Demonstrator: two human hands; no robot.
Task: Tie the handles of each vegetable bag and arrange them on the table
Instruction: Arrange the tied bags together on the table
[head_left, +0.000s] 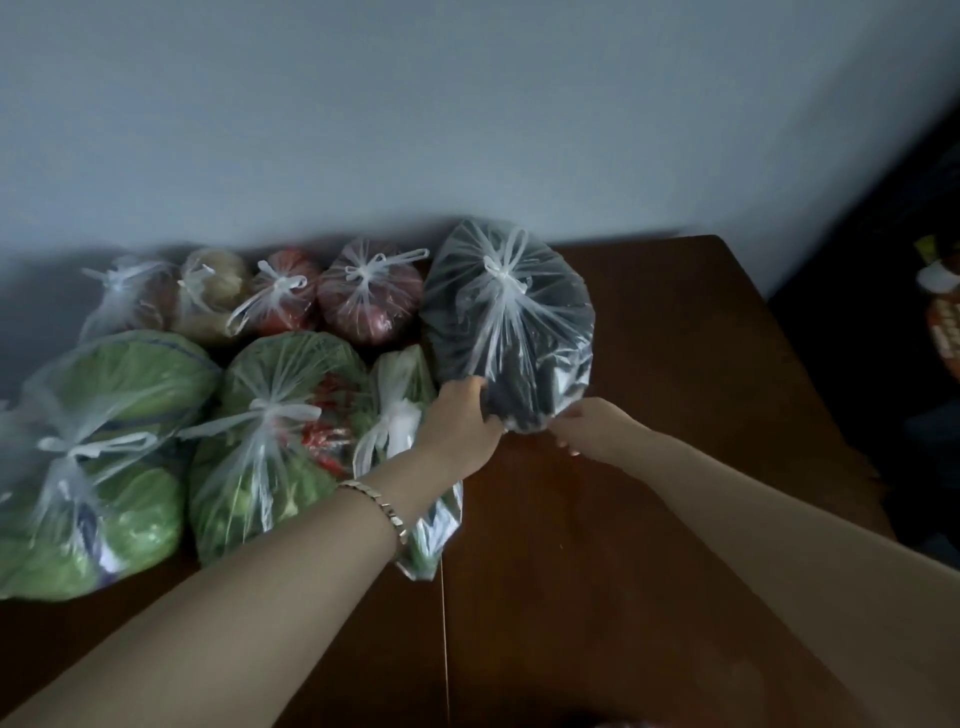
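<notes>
Eight clear plastic bags visible on the dark wooden table (649, 519), all with handles knotted; tying appears complete for everything in view, and what remains is judged to be final placement. Whether further bags lie out of frame cannot be told. Item in hand: the dark-vegetable bag (511, 327), at about 1 o'clock from frame centre, standing at the right end of the back row and touching the red-vegetable bag (370, 291) at its 9 o'clock. Contents dark, near black, elongated shapes; exact vegetable not identifiable. Knot sits on top, loops splayed, film creased radially from it. Left hand (460, 423) closed on the bag's lower left edge, fingers curled into the plastic; bracelet (382, 506) on that wrist. Right hand (587, 428) at the lower right corner, fingertips touching the film, partly curled; firm grip or mere contact cannot be told. Front row, 9 o'clock side: two large green-leaf bags (104, 457) (270, 441) and a slim bag (410, 441) partly under the left forearm. Right half of table bare.
</notes>
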